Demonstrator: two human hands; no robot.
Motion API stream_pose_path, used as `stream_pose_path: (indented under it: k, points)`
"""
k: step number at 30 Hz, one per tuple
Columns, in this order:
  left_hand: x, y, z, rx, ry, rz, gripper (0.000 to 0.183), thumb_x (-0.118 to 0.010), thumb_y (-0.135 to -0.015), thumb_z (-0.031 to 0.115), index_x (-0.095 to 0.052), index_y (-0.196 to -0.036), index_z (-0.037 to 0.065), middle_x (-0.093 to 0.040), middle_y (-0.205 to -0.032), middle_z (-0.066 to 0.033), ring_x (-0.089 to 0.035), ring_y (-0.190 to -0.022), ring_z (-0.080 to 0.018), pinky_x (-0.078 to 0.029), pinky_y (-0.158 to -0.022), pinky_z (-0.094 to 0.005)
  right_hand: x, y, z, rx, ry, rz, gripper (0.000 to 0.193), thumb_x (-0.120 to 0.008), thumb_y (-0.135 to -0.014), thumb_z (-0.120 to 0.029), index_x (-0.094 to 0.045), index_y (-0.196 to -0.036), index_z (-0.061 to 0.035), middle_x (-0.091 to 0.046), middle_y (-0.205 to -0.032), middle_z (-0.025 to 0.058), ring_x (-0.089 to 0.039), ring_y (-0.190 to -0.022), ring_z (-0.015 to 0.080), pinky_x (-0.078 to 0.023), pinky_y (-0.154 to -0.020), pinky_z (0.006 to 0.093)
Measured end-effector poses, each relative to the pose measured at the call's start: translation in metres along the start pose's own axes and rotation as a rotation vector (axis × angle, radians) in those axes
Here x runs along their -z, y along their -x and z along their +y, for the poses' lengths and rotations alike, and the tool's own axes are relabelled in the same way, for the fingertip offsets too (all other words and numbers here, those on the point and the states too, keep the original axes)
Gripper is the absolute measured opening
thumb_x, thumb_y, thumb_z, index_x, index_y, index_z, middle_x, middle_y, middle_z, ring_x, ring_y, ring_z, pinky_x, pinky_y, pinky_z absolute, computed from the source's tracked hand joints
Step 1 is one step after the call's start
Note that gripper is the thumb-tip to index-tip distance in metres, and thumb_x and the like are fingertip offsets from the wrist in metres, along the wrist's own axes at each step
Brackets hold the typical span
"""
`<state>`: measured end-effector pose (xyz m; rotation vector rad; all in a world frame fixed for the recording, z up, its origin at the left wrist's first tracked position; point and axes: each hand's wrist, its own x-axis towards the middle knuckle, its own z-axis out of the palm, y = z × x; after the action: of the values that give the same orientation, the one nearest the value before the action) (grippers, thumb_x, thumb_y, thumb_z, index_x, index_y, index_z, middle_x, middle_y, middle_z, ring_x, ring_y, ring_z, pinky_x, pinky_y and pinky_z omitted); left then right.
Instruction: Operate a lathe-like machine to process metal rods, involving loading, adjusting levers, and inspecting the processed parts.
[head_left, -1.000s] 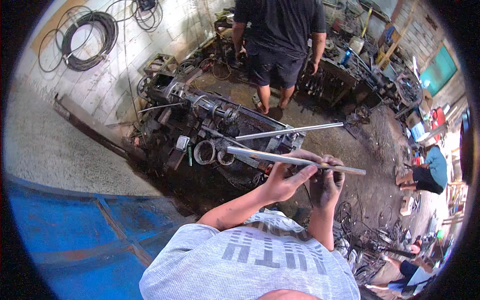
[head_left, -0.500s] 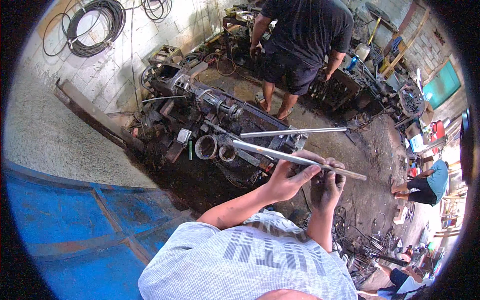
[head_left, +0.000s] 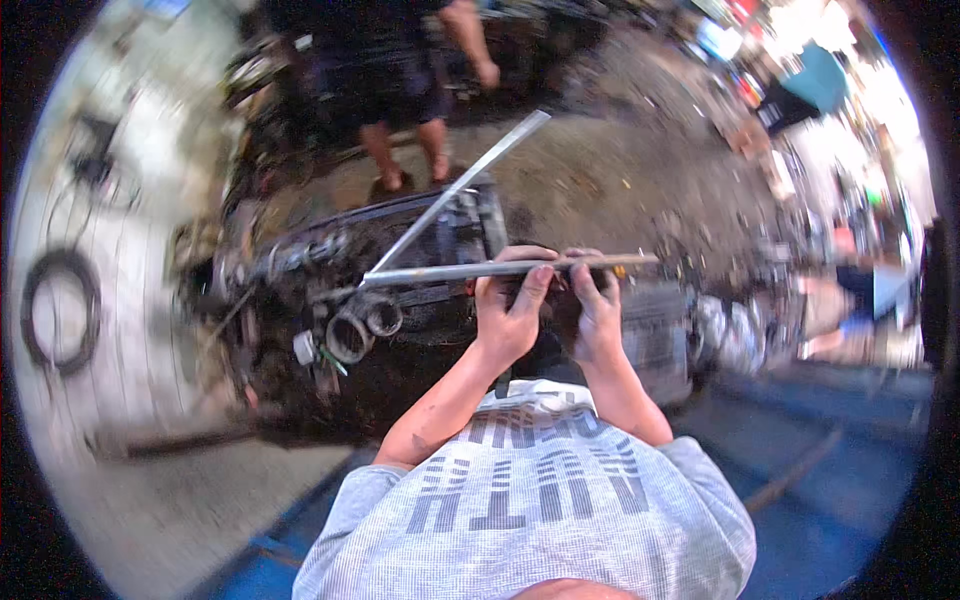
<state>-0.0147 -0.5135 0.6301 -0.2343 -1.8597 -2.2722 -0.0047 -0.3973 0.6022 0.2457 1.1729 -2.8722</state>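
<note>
While a bar point(head_left: 440, 273) is held, machinery point(head_left: 310, 246) crowds floor point(head_left: 580, 170) near a wall point(head_left: 165, 215)

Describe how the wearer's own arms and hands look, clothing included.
The left hand and right hand are bare, without gloves. Short, light grey sleeves leave both forearms uncovered; a smudge marks the left one. The matching shirt carries darker grey block print.
</note>
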Motion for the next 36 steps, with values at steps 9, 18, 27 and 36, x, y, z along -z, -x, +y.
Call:
stream_pose_path:
  k: [9, 18, 27, 36]
  points:
    - [-0.068, 0.036, -0.116, 0.166, -0.434, -0.538, 0.017, -0.062, -0.09, 0.014, -0.063, -0.093, -0.003, -0.064, -0.08, -0.0122, -0.059, -0.07, -0.0164, -0.045, -0.063, -0.0298, 0.12, 0.065, 0.006, 0.192, 0.576, 0.38, 0.021, -0.069, -0.083, -0.018, -0.066, -0.093, 0.0008, -0.068, -0.089, 0.0074, -0.061, -0.085, 0.0145, -0.045, -0.075, 0.0274]
    - [-0.19, 0.082, -0.214, 0.13, -0.887, -1.141, 0.018, -0.055, -0.087, 0.012, -0.062, -0.095, -0.003, -0.062, -0.09, -0.0247, -0.059, -0.088, -0.0424, -0.047, -0.075, -0.0462, 0.301, 0.088, -0.004, 0.322, 1.026, 0.581, 0.026, -0.061, -0.071, 0.002, -0.066, -0.097, 0.001, -0.066, -0.09, 0.0176, -0.063, -0.085, 0.0337, -0.05, -0.076, 0.0385]
    - [-0.271, 0.143, -0.405, 0.132, -1.077, -1.579, 0.019, -0.058, -0.081, 0.02, -0.056, -0.086, 0.001, -0.063, -0.082, -0.023, -0.061, -0.083, -0.0424, -0.047, -0.073, -0.0522, 0.47, 0.098, 0.044, 0.099, 0.699, 0.968, 0.024, -0.066, -0.08, -0.017, -0.068, -0.096, 0.0008, -0.065, -0.091, 0.0213, -0.064, -0.085, 0.0363, -0.05, -0.075, 0.0393]
    - [-0.294, 0.164, -0.614, -0.005, -1.124, -1.582, 0.03, -0.062, -0.084, 0.029, -0.06, -0.092, 0.0, -0.061, -0.082, -0.0258, -0.059, -0.082, -0.044, -0.047, -0.073, -0.0501, 0.622, 0.044, 0.144, -0.023, 0.615, 1.217, 0.026, -0.066, -0.083, -0.023, -0.069, -0.093, 0.0003, -0.066, -0.086, 0.0225, -0.065, -0.084, 0.0368, -0.051, -0.073, 0.0403]
